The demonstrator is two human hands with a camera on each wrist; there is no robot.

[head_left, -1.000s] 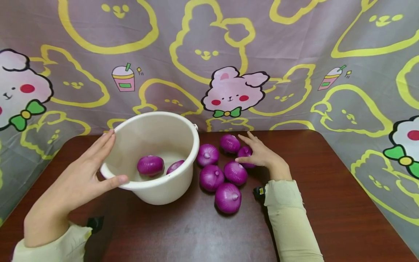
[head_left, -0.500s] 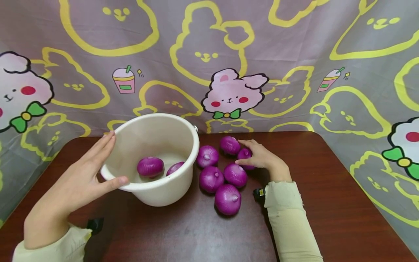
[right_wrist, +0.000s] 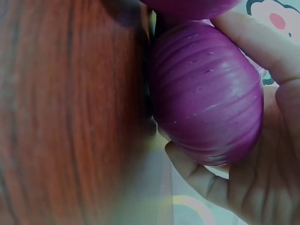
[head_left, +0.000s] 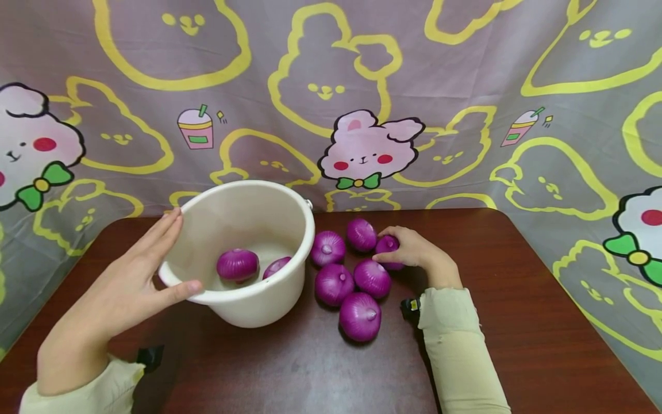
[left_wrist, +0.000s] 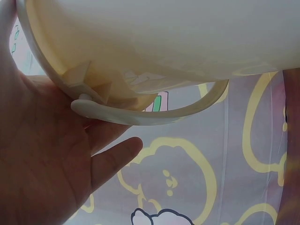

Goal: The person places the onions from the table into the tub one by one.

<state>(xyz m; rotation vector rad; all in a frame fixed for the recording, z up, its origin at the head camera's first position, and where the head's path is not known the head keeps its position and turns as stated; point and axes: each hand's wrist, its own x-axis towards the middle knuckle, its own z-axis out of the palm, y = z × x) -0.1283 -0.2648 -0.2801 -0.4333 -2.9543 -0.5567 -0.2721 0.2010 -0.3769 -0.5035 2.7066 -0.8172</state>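
Cartoon-print cloth (head_left: 460,63) hangs behind a bucket (head_left: 258,310) on a brown tabletop (head_left: 289,374), left hand (head_left: 121,282) straight-fingered at the bucket's side, right hand (head_left: 415,251) gripping an onion (head_left: 386,246).

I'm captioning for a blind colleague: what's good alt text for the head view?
A right hand holds a purple onion beside five others on a brown table. The left hand touches the rim of a white bucket with two onions visible inside; patterned cloth hangs behind.
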